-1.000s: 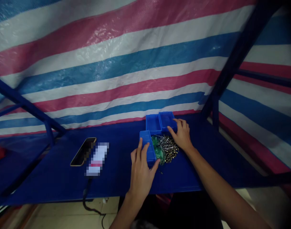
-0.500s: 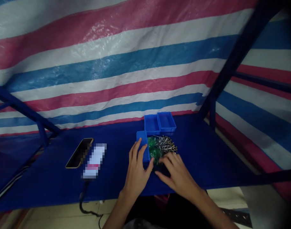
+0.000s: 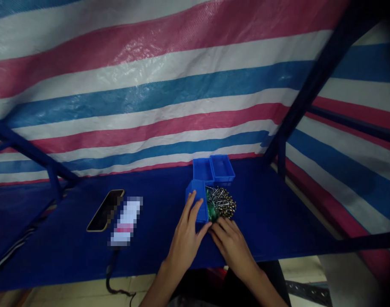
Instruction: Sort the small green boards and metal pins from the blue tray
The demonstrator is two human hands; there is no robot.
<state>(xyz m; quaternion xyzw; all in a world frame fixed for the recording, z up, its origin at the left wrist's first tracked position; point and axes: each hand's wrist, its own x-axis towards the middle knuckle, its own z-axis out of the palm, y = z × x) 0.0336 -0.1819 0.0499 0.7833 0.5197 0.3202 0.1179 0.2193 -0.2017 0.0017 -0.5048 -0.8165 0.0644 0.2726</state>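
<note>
My left hand [image 3: 186, 236] grips a small blue plastic bin [image 3: 198, 196], fingers on its upturned side and thumb by its near corner. The bin is tipped toward the right. Partly hidden by it are shiny green pieces [image 3: 213, 211], whose kind I cannot make out. Touching them is a pile of metal screws or nails [image 3: 223, 200] with brassy heads. My right hand [image 3: 230, 243] sits at the near edge of the green pieces, its fingers bent and drawn together close to my left thumb. Whatever lies under those fingertips is hidden.
Two more blue bins [image 3: 203, 169] [image 3: 222, 167] stand side by side behind the pile. On the left of the blue table [image 3: 271, 221] lie a dark phone [image 3: 105, 211] and a blurred-out bright device [image 3: 127, 221] with a cable. Striped sheeting hangs behind, and blue frame bars flank the table.
The bin in my left hand has tipped further right, covering more of the green pieces. My right hand's fingers have drawn together and shifted slightly nearer to me. The view has tilted slightly.
</note>
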